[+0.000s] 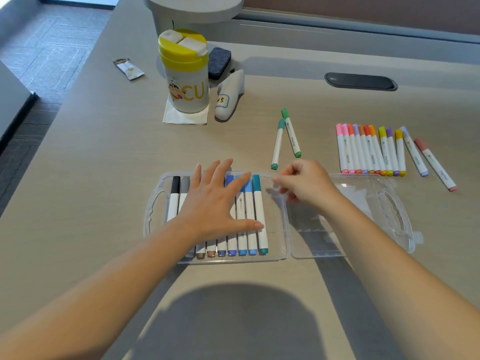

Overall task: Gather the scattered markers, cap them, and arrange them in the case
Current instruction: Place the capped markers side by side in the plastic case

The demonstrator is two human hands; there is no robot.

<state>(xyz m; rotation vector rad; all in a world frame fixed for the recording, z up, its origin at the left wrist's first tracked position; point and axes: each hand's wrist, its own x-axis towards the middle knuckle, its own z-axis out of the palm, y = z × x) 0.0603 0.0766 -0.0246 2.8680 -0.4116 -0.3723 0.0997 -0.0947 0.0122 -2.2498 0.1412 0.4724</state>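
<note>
- Over the clear plastic case (pixel 153 216), the left hand (pixel 213 201) lies palm down with its fingers (pixel 226 165) straight and spread, pressing on the row of markers in the case (pixel 249 219); the thumb reaches across the white barrels on the right of the row.
- That row runs from a black-capped marker (pixel 175 196) at the left through grey, brown and blue caps to a teal one (pixel 259 214) at the right, all lying side by side in the left half of the case.
- Just beside it, the right hand (pixel 306 184) hovers above the hinge, its fingers loosely curled and drawn together; whether they pinch anything is blurred, so I cannot tell.
- Right of the hinge, the open lid (pixel 389 203) lies flat on the bench.
- Beyond the case, two green markers (pixel 285 139) lie on the bench (pixel 91 178) in a narrow V, their upper ends touching.
- Further right, a row of warm-coloured markers (pixel 371 152), pink through orange to yellow and purple, lies packed together, with a lilac and a dusty-pink one tilted just beside it.
- Several barrels carry the word "marker".
- At the back stands a tumbler (pixel 185 74) with a yellow lid, a cartoon figure and the letters "CU", on a white napkin (pixel 181 116).
- Near it lie a grey felt eraser (pixel 220 62), a white device with a handwritten label (pixel 230 97), and a small snack wrapper (pixel 128 68).
- A dark oval cable port (pixel 361 81) is set into the pale wood-grain bench; grey carpet shows at the left.
</note>
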